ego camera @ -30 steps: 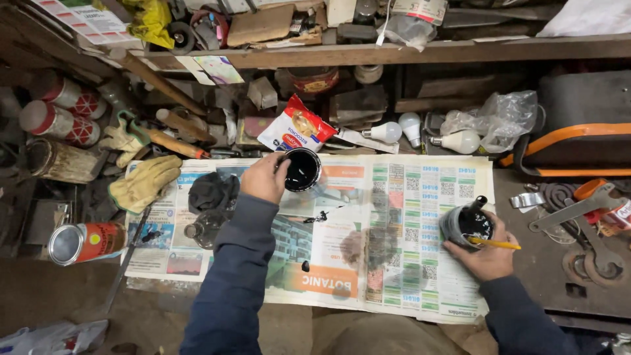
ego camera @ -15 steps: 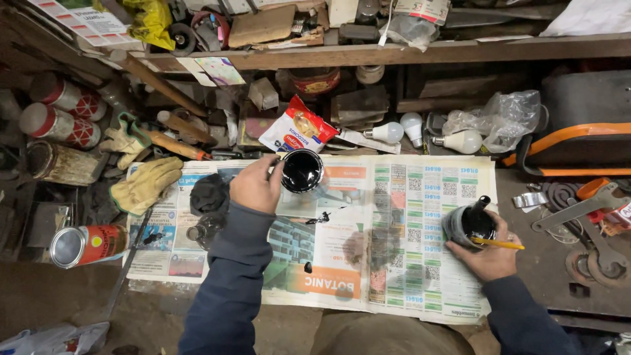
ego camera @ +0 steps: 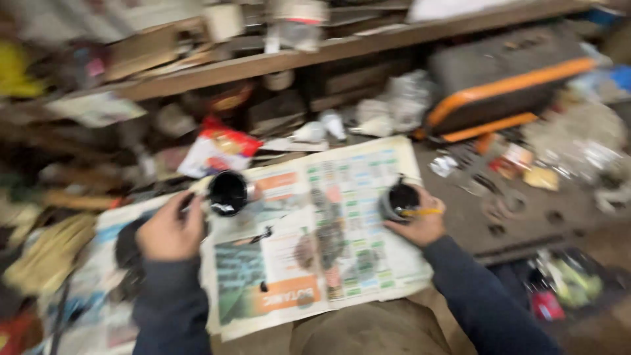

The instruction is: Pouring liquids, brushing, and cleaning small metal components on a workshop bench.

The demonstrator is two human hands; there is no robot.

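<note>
Head view, heavily motion-blurred; fine detail is unreliable. The left hand (ego camera: 169, 230) rests on the stained newspaper (ego camera: 342, 217) that covers the table (ego camera: 499, 217), its fingers curled at the near side of a small open can (ego camera: 229, 192) with a black interior. It touches the can's side or sits just beside it; the blur does not let me confirm a full grip. The right hand (ego camera: 420, 227) is closed around a second dark round container (ego camera: 399, 200), also standing on the paper, and appears to pinch a thin yellow-handled tool (ego camera: 420, 212) lying across its near rim.

Both cans stand upright and uncovered, well apart from each other, one toward each side of the sheet. Dark blotches mark the middle of the newspaper between them.

Surroundings: a red-and-white packet (ego camera: 220, 148) lies behind the left can; a black case with an orange band (ego camera: 506, 79) sits at the rear right; a cluttered wooden shelf (ego camera: 315, 56) runs along the back.

Assessment: the containers are already open and the paper already soiled, so work with the dark contents looks under way. No coated workpiece is visible, so how much is left cannot be judged.
</note>
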